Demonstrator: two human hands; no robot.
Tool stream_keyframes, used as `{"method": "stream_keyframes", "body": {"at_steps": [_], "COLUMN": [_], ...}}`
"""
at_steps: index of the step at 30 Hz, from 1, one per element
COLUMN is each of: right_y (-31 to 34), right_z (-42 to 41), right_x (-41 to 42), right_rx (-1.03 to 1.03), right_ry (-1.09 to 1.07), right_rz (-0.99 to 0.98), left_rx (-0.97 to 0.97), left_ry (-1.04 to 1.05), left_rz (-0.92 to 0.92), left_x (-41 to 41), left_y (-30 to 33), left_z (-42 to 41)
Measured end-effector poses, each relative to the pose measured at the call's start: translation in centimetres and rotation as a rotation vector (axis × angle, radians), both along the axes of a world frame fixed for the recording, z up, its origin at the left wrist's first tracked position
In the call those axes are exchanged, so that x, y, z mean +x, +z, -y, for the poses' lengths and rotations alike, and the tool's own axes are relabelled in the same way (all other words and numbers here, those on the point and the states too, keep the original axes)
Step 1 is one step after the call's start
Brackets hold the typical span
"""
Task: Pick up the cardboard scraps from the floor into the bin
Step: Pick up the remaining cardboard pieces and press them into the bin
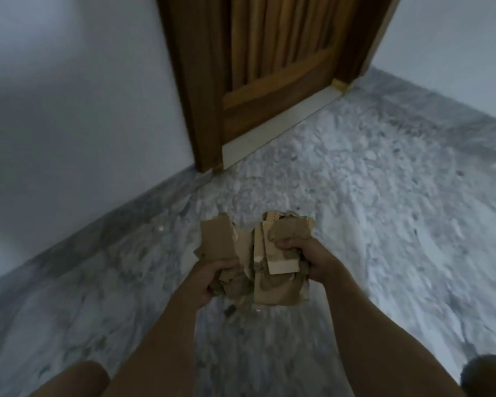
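Note:
A bundle of torn brown cardboard scraps [258,253] is held between both hands above the floor, in the lower middle of the head view. My left hand [209,279] grips the bundle's left side, fingers curled under the pieces. On the right side, my right hand [301,256] clutches it with fingers wrapped over the top pieces. One small scrap [229,310] shows just below the bundle; whether it lies on the floor or hangs is unclear. No bin is in view.
A grey-white marbled floor [384,224] spreads all around. A wooden door [269,70] stands shut straight ahead, with a pale wall [69,110] to its left and another to its right. A dark object [490,373] sits at the bottom right corner.

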State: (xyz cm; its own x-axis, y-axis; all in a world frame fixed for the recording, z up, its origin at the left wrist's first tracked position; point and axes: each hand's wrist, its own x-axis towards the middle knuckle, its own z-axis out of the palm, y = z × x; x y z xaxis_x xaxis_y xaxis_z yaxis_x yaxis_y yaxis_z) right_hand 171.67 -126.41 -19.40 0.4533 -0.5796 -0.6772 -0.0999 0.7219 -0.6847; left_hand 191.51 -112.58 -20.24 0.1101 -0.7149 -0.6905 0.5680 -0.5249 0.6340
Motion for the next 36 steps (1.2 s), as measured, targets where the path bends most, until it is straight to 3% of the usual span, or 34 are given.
{"method": "stream_keyframes", "body": {"at_steps": [10, 18, 26, 30, 36], "right_y": [6.4, 25.2, 47.4, 54.7, 60.0], "right_z": [8.8, 12.6, 15.0, 16.7, 20.7], "right_x": [-14.8, -30.4, -50.1, -59.3, -72.0], "right_rx": [-0.040, 0.052, 0.101, 0.055, 0.028], "right_ry": [-0.241, -0.414, -0.646, -0.777, -0.998], "right_rz": [0.030, -0.092, -0.159, -0.140, -0.133], "left_rx": [0.027, 0.091, 0.116, 0.093, 0.035], "left_ry": [-0.192, -0.440, -0.694, -0.847, -1.019], "left_rz": [0.061, 0.110, 0.130, 0.077, -0.002], "left_x": [-12.5, -26.1, -46.1, -56.1, -70.5], "left_y": [7.1, 26.3, 46.8, 53.4, 58.5], "left_z": [14.3, 23.6, 32.8, 37.5, 45.2]}}
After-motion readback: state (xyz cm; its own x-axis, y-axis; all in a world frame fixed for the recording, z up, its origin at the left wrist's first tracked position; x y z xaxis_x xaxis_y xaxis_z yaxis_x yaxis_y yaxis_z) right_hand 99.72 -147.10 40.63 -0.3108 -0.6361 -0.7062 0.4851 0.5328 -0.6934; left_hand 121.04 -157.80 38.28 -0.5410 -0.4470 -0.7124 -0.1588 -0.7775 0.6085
